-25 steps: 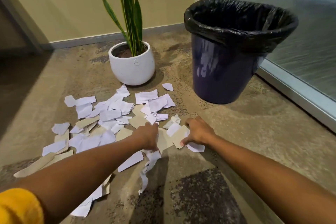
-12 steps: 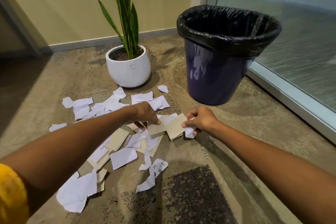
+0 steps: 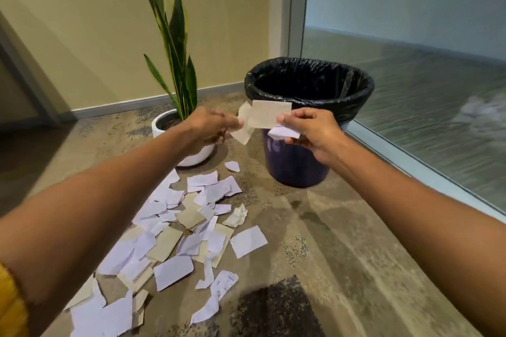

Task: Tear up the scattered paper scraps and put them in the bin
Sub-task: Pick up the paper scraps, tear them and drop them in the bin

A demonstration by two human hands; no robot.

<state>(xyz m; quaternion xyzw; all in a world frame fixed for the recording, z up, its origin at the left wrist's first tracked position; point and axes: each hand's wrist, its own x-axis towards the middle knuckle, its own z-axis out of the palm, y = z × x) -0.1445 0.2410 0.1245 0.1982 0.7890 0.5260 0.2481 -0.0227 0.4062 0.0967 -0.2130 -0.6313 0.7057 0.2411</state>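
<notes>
1. Nearest the person, the scattered paper scraps (image 3: 175, 243) lie loose on the floor (image 3: 342, 268), spread from the near left towards the white plant pot (image 3: 189, 156); white and tan pieces overlap, and one crumpled wad (image 3: 237, 217) sits at the pile's right side.
2. These scraps look light, thin and limp. They should tear easily but could slide or flutter, so each is best pinched at opposite edges, with thumbs close beside the intended tear line.
3. Higher up, both hands are raised above the floor and hold a few pieces between them. The left hand (image 3: 208, 128) pinches the left end of a tan scrap (image 3: 269, 117), its fingers curled onto the paper.
4. The right hand (image 3: 312, 131) pinches the right end of that tan scrap with thumb and fingertips, and a white scrap (image 3: 283, 132) is tucked beneath in the same grip.
5. The held pieces hang between the two grips, just in front of the near rim of the bin (image 3: 295, 169).
6. Farthest, the bin stands upright with its black liner (image 3: 309, 85) open, to the right of the plant pot.
</notes>
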